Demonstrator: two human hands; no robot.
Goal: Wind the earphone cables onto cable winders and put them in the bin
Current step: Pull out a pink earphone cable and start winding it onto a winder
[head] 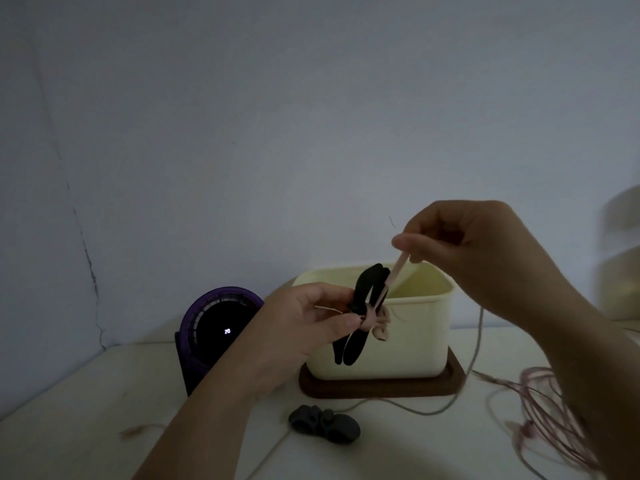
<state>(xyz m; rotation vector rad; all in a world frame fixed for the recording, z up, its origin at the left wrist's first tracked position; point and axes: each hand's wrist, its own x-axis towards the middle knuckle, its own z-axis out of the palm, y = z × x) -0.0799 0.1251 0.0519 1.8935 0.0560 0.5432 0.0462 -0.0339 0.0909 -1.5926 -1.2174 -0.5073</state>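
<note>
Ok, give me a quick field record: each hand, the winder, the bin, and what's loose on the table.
left hand: grips black winder in front of the bin
right hand: pinches pink cable, drawn taut up from the winder
bin: cream, open, on dark tray; contents hidden
grey winder: lies on the table, near side of the tray
loose coils: pink, on the table at right

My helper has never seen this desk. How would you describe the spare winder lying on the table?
Find the cream plastic bin on its dark wooden tray. Just in front of the tray, on the pale table, lies a small dark grey lumpy cable winder. Unlike the black winder held in the left hand, it has no pink cable wound on it.
</note>
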